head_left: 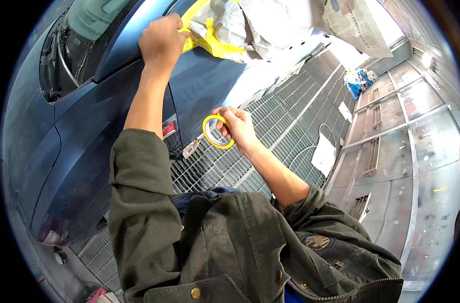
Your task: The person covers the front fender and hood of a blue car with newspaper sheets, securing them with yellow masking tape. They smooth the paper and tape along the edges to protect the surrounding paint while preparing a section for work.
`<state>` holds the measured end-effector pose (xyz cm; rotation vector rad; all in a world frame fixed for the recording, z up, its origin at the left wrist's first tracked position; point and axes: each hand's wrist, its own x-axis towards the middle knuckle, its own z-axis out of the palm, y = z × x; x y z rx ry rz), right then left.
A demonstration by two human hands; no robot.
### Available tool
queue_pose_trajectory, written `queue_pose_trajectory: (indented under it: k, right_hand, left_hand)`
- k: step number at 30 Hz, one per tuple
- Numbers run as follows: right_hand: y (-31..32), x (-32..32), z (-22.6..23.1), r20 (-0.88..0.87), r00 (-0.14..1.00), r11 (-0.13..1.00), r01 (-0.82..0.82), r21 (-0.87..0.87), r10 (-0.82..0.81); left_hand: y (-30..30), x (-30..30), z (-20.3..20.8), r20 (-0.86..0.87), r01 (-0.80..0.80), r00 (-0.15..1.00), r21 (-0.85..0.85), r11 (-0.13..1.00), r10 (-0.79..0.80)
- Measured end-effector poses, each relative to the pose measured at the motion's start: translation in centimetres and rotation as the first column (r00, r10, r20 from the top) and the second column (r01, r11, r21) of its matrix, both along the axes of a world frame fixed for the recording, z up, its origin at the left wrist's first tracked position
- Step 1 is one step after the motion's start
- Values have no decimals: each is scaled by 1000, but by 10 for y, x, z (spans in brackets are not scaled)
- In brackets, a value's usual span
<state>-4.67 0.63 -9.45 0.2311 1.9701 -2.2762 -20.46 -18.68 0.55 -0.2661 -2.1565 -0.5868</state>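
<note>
Car body: blue car (88, 116) fills the frame from 8 to 11 o'clock, windscreen and wiper at 10 o'clock, panel edges curving toward the rim.
Left hand: left hand (161, 40) at 11 o'clock, fingers curled together and pressed down on the yellow masking tape (212, 43) where it meets the blue panel.
Left arm pose: forearm bare, stretched straight up from the rolled olive sleeve (139, 171) toward 12 o'clock, wrist level with the panel.
Tape strip: runs from under the left fingers toward 1 o'clock, along the edge of the newspaper masking (270, 25) that covers the upper body.
Right hand: right hand (237, 126) near centre, thumb and fingers closed on the rim of a yellow tape roll (217, 132); the roll's open middle faces the camera.
Right arm pose: elbow bent, forearm rising from 5 o'clock, hand held off the car, well apart from the left hand.
Edges and room: metal floor grating (290, 121) lies open beneath the roll toward 2 o'clock; booth wall panels (422, 151) bound the space at 3 o'clock; loose paper sheets (324, 154) lie on the grating at 3 o'clock.
</note>
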Motion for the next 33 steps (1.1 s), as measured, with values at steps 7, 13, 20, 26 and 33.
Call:
queue_pose_trajectory:
  k: [7,13,20,26,33]
  right_hand:
    - [-8,2,-4,-13,1000,1000,0,6,0]
    - [-16,1,17,-115,993,997,4,76,5]
    - [-29,-12,43,-236,966,976,-54,211,104]
    - [-36,-26,39,-190,967,971,-133,197,171]
    - [-41,-39,33,-80,997,989,21,145,-9]
  left_hand:
    - [-8,-4,2,-21,0,1000,-11,1000,0]
    - [-4,44,-18,468,116,864,174,978,-186]
    - [-5,76,-53,439,312,313,790,528,-842]
    - [-6,71,-52,453,356,597,590,724,-663]
    - [-6,71,-44,304,399,728,541,740,-615]
